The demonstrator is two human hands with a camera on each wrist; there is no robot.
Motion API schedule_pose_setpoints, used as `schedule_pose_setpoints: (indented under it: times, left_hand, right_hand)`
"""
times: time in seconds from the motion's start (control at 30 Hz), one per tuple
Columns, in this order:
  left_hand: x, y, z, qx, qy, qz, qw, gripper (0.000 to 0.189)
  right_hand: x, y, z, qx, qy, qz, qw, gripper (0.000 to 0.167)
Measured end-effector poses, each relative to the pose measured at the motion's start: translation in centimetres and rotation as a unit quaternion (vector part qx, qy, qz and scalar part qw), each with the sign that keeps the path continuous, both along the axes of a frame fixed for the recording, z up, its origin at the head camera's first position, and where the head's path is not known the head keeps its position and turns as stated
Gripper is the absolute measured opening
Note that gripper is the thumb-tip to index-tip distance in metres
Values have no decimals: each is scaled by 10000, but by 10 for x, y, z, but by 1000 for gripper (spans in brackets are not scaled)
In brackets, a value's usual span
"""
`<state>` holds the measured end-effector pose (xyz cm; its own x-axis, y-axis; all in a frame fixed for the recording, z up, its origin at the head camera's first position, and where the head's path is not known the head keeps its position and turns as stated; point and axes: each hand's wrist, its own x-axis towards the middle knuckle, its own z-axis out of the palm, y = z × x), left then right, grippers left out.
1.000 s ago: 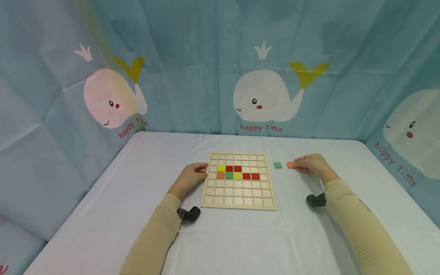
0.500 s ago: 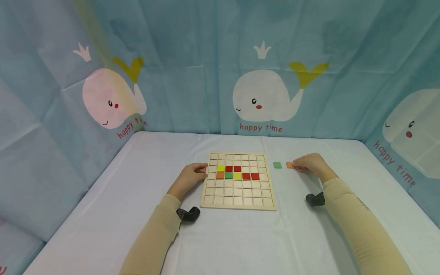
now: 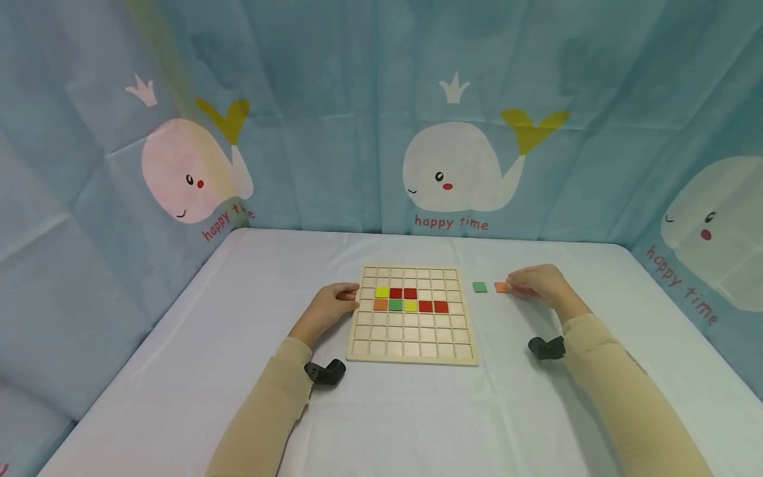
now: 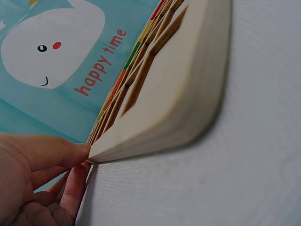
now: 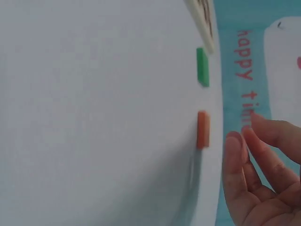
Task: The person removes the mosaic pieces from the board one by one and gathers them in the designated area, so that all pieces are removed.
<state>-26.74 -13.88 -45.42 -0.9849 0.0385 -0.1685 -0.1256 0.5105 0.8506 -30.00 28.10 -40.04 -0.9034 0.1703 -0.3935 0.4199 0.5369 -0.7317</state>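
A square wooden grid board (image 3: 411, 333) lies on the table. Its upper row of tiles holds a yellow tile (image 3: 382, 292) and two red ones; the row nearer me runs orange, green, yellow, then two reds. My left hand (image 3: 324, 308) grips the board's left edge, thumb and fingers meeting at the rim in the left wrist view. Right of the board lie a loose green tile (image 3: 479, 287) and an orange tile (image 3: 501, 287). My right hand (image 3: 542, 285) is by the orange tile, its fingers loosely bent and apart from it in the right wrist view (image 5: 268, 174).
White cloth (image 3: 417, 424) covers the table. A blue curtain (image 3: 334, 132) with printed whales rises behind it and at both sides. Each wrist carries a black camera mount, such as the left one (image 3: 325, 372).
My right fingertips have drawn slightly back from the orange tile, so a bit more of it shows. The left hand and the board keep their places.
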Motion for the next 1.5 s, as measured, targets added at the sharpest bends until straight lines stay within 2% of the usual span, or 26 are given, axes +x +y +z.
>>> schedule_pose_setpoints:
  times: [0.07,0.23,0.37,0.73,1.07,1.3,1.5]
  left_hand:
    - [0,-1,1,7,-21,0,10000,49]
    - [0,-3,1,-26,-37,26,10000,49]
    - [0,-4,0,16,-39,56,10000,48]
    - [0,-1,-1,143,-58,46,9999,49]
    - [2,-1,-3,-9,-15,16,10000,48]
    - [0,-2,-4,2,41,-9,10000,47]
    - [0,-2,-3,-6,81,-67,9999,47]
  right_hand:
    - [3,-6,4,23,161,131,9998,52]
    - [8,-32,7,-500,609,554,9954,47]
    - [5,-54,3,-724,692,629,9930,44]
    - [0,-91,-3,-988,682,769,9898,38]
    - [8,-115,-5,-1345,587,1043,9837,32]
    - [6,-131,-10,-943,516,1058,9886,32]
    - [5,-138,-9,-1067,385,1080,9877,31]
